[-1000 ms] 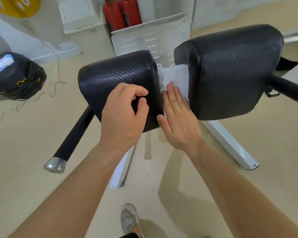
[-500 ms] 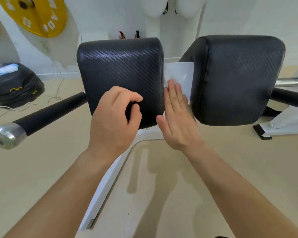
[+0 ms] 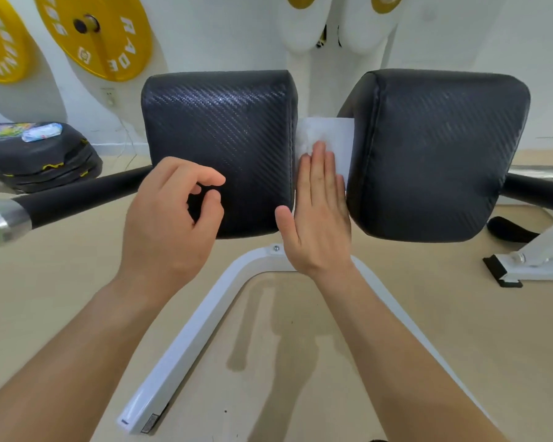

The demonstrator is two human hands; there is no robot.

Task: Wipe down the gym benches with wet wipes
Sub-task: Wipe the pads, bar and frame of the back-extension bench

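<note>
My left hand [image 3: 173,215], at 9 o'clock of the right, had loosely curled fingers gripping nothing; my right hand [image 3: 320,212] lay flat, fingers straight toward 12 o'clock.

Right hand [image 3: 320,218] presses wet wipe [image 3: 313,138] between two black pads [image 3: 221,138].

Yellow weight plate [image 3: 115,39] on white wall [image 3: 211,33]; second plate [image 3: 0,46] at left edge; beige floor [image 3: 61,282] below.
</note>
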